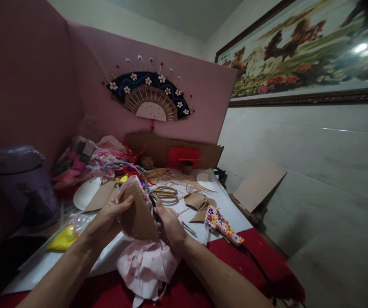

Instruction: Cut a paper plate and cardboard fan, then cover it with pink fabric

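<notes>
My left hand [115, 216] grips a half-round piece of brown cardboard [139, 214], thumb on its bare face. White-pink cloth with small red spots edges the cardboard at the top and side. My right hand [172, 224] is closed at the cardboard's right edge, thumb up; something dark shows by its fingers, but I cannot make out what it holds. Below both hands hangs a bunched length of the spotted cloth [147, 267]. Just beyond my right hand, scissors with gold-coloured handles [165, 194] lie on the white work surface [231, 214].
A flower-patterned glue gun [224, 224] with a black cord lies at right, near cardboard scraps [199, 201]. Thin sticks [167, 174], a small dark cup [187, 166] and heaped cloth and yarn [103, 158] are behind. A purple container [26, 188] stands left. A decorated fan [151, 94] hangs on the pink panel.
</notes>
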The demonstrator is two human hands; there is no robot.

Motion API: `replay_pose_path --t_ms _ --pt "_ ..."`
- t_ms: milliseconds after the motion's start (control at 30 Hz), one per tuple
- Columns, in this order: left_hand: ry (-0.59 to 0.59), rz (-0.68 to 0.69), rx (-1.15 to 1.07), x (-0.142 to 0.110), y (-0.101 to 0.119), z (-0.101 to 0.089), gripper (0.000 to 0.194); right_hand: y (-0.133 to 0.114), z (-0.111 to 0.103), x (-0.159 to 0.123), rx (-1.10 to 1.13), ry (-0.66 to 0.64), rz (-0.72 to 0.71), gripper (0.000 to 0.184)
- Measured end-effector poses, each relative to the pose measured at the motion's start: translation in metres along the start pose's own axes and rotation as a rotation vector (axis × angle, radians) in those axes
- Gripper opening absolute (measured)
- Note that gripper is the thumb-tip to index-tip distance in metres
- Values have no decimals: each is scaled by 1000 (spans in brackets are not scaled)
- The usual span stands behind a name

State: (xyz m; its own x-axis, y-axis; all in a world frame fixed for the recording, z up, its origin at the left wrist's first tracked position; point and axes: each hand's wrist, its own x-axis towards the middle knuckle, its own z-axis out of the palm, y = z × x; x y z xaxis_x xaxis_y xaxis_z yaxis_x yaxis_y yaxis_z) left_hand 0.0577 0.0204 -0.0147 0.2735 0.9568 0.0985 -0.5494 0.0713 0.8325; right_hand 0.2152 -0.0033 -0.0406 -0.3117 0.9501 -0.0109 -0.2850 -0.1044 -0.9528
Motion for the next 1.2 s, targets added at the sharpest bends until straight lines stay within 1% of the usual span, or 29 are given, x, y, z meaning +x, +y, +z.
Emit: replay_pose_path --t_ms 133,300,367,433,533,600,700,833,1033,1200 --pt "4 16 8 0 3 -1 41 -3 2 0 26 2 -2 58" --pt "-23 -20 8 0 1 0 44 -5 1 -2 61 -19 68 57" --pt "-23 -14 11 -1 0 0 47 -3 -1 -1 51 -11 79 57" --pt "-9 5 14 -1 -1 0 52 -1 -2 0 46 10 61 57" --pt "13 35 11 -1 -1 1 56 1 -1 2 62 13 -25 58" --pt "31 28 16 -1 0 2 51 1 -1 1 57 13 -42 57" --pt "54 -3 29 -1 1 2 46 -2 1 -1 31 29 12 57" --pt "43 -10 20 -1 2 2 51 -4 2 -3 35 -5 26 58" --pt "60 -7 15 -1 2 5 33 1 -2 0 46 4 63 57" --pt "31 9 17 -2 2 5 35 5 -5 3 100 -25 79 57"
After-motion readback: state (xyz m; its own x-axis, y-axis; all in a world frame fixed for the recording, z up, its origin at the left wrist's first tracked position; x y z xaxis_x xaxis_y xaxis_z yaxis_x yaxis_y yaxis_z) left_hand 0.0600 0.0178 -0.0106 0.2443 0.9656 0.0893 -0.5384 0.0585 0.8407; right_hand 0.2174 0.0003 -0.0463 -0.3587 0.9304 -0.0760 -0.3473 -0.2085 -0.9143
